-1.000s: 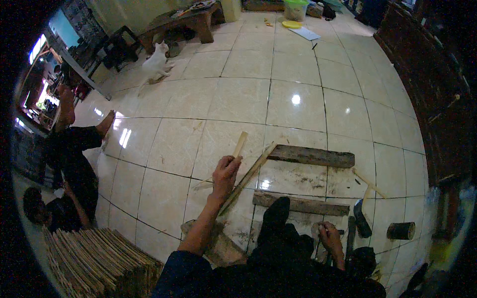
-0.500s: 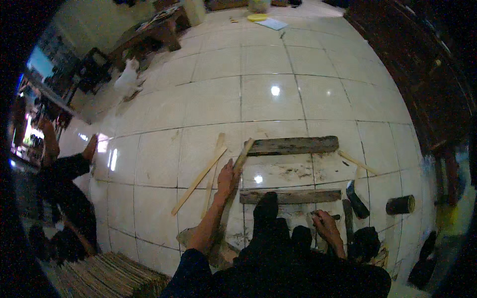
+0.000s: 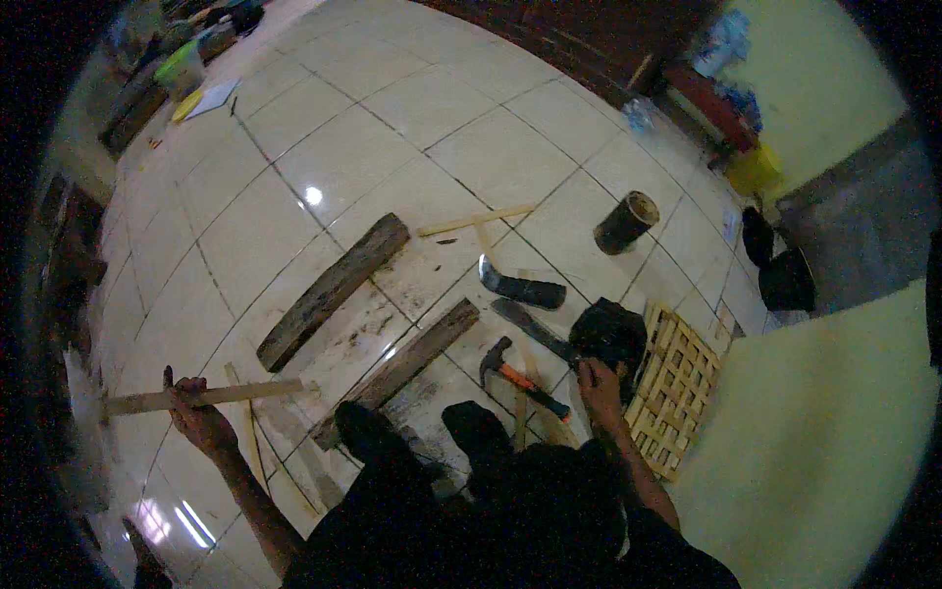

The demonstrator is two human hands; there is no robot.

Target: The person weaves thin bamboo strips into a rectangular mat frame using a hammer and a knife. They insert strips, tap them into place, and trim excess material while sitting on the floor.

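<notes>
A pale, flat wooden strip [image 3: 257, 391] lies across my left hand [image 3: 203, 420], which grips it above the floor with one finger raised. My right hand [image 3: 601, 391] is low on the right, its fingers closed at the near end of a dark, broad-bladed knife [image 3: 525, 322]. The knife's handle is mostly hidden by the fingers. Just beyond them sits a black bundle [image 3: 608, 332]. A hammer [image 3: 523, 379] with an orange and black handle rests on the tiles left of my right hand. Farther off lies a curved blade with a dark grip [image 3: 525, 288].
Two weathered wooden beams [image 3: 334, 290] [image 3: 412, 358] lie before my feet. Thin strips [image 3: 476, 220] [image 3: 253, 432] are scattered around. A dark cylinder [image 3: 625, 224] stands farther right. A woven slatted panel [image 3: 674, 393] is beside my right arm, near a pale wall [image 3: 824, 432].
The view has swung to the right. My left hand has lifted the wooden strip off the floor. My right hand has moved to the knife, and the hammer now lies apart from it.
</notes>
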